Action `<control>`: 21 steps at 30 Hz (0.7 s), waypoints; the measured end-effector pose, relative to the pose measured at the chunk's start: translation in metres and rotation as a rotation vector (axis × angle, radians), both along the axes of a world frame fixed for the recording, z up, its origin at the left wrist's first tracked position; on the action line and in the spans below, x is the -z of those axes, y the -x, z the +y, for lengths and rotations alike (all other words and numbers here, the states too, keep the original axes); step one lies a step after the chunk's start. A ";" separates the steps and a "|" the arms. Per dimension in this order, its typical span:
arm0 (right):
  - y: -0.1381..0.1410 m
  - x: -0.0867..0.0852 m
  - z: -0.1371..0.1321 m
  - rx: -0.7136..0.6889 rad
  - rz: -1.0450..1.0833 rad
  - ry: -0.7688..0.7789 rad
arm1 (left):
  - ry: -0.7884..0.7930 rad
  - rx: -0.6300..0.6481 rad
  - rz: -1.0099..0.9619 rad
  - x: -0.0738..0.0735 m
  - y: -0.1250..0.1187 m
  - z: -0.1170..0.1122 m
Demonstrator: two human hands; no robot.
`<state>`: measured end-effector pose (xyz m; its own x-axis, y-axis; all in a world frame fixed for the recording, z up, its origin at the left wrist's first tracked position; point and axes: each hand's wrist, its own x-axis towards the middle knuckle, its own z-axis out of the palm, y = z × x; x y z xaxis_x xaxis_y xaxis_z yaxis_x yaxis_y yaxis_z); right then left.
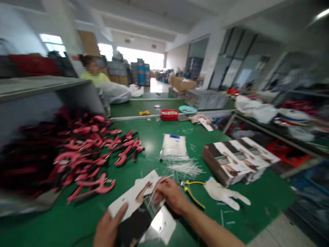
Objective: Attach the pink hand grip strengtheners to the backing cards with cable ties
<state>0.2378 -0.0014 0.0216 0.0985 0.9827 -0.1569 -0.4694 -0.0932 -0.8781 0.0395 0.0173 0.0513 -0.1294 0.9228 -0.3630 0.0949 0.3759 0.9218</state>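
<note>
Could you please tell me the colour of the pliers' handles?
Yellow and black on the pliers, in the head view.

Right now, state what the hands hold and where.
A glossy white printed card: left hand at its left edge, right hand at its right edge.

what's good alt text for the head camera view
The left hand and right hand hold a glossy printed card over a green workbench. Around it lie pink-and-black clamps, white cable ties, yellow-handled pliers, a white work glove and stacked printed cards.
</note>
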 end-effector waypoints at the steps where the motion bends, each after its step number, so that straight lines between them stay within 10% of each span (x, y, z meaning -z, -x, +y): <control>1: -0.002 -0.008 0.002 0.050 -0.081 -0.023 | 0.012 -0.004 -0.044 0.008 0.003 0.003; 7: -0.001 -0.021 0.028 0.171 -0.536 -0.275 | -0.130 0.109 -0.421 0.044 0.012 0.016; 21: 0.014 -0.014 0.021 0.115 -1.033 -0.667 | -0.255 0.210 -0.248 0.030 0.000 0.016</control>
